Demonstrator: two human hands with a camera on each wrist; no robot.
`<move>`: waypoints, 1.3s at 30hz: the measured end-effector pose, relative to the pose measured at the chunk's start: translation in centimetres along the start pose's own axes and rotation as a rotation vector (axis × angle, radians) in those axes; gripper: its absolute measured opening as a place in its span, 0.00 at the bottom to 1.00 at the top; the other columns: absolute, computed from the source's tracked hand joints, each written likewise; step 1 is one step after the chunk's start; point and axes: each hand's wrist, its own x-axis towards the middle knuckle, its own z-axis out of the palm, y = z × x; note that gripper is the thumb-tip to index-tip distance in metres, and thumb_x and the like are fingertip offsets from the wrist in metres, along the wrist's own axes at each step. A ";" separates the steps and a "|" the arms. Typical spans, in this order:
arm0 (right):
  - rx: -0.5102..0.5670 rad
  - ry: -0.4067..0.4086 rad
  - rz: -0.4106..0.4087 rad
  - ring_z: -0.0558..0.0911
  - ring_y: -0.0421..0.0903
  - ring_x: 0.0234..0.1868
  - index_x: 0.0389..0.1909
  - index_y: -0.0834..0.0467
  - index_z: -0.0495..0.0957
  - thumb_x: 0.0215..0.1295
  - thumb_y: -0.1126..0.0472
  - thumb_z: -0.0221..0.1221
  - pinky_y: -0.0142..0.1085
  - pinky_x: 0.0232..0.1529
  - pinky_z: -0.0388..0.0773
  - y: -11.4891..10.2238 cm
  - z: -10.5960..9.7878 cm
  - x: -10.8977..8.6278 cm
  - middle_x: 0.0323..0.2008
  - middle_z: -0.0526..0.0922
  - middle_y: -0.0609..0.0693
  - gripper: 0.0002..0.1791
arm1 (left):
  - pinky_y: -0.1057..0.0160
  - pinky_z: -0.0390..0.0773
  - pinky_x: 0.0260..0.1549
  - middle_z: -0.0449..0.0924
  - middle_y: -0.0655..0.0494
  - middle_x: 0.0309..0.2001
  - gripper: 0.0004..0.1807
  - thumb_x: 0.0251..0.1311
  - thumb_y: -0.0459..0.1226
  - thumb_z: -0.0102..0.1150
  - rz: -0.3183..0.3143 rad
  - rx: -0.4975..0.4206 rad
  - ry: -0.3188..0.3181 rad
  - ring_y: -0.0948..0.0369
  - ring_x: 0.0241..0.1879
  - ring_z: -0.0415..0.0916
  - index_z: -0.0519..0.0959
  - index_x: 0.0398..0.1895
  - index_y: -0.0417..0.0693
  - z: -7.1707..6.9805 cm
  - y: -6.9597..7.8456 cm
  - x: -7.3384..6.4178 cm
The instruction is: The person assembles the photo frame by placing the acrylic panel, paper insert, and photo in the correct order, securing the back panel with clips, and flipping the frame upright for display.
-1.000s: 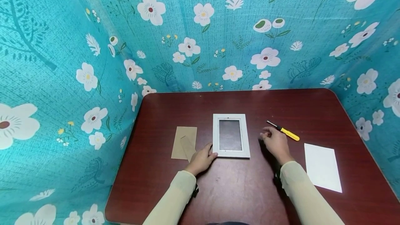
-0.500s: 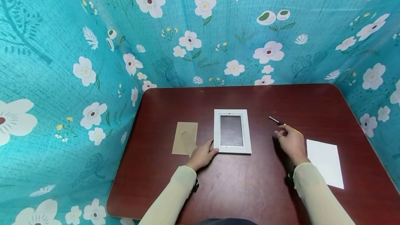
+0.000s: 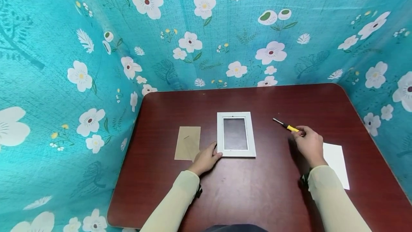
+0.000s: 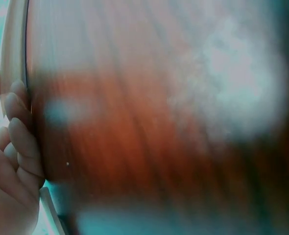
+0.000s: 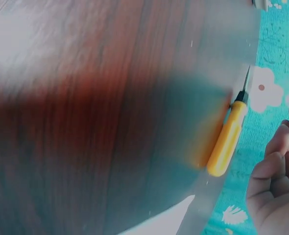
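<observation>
A white picture frame (image 3: 220, 131) with a dark pane lies mid-table. My left hand (image 3: 206, 158) grips its near left corner, thumb on the front edge; in the left wrist view the fingers (image 4: 24, 142) curl against the frame's side (image 4: 14, 44). To the right, a screwdriver (image 3: 292, 128) with a yellow handle and black collar lies on the table, its tip pointing up and left. My right hand (image 3: 309, 146) is over the handle's end, overlapping it in the head view. In the right wrist view its loosely bent fingers (image 5: 276, 142) stand apart from the screwdriver (image 5: 228, 139).
A brown backing board (image 3: 183, 139) with a stand strip lies left of the frame, partly behind my left hand. White paper (image 3: 336, 164) lies at the right, partly covered by my right wrist. A flowered blue cloth (image 3: 225, 28) hangs along the table's (image 3: 251, 196) back and sides.
My right hand has moved right, from left of the screwdriver to over its handle. The left hand keeps its grip on the frame. The head view has shifted slightly.
</observation>
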 end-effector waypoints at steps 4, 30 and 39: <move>0.005 -0.006 0.022 0.76 0.49 0.31 0.51 0.63 0.80 0.67 0.56 0.59 0.39 0.30 0.67 0.3 -0.3 0.1 0.34 0.82 0.54 0.17 | 0.60 0.74 0.36 0.74 0.67 0.29 0.33 0.67 0.52 0.56 -0.007 0.022 0.007 0.66 0.27 0.72 0.65 0.70 0.46 0.0 -0.6 0.1; -0.073 -0.085 0.308 0.73 0.57 0.39 0.59 0.67 0.72 0.70 0.49 0.55 0.41 0.27 0.69 4.6 -3.9 -1.0 0.43 0.78 0.62 0.28 | 0.60 0.73 0.36 0.73 0.67 0.28 0.34 0.67 0.52 0.56 -0.009 0.009 -0.002 0.66 0.26 0.71 0.64 0.70 0.45 -0.1 -0.8 0.1; -0.092 -0.075 0.346 0.70 0.60 0.45 0.59 0.68 0.73 0.70 0.50 0.55 0.43 0.31 0.64 5.8 -5.0 -1.8 0.45 0.78 0.65 0.28 | 0.60 0.73 0.35 0.74 0.67 0.27 0.34 0.66 0.51 0.57 -0.005 -0.004 -0.003 0.67 0.26 0.71 0.65 0.70 0.45 0.1 -0.6 0.3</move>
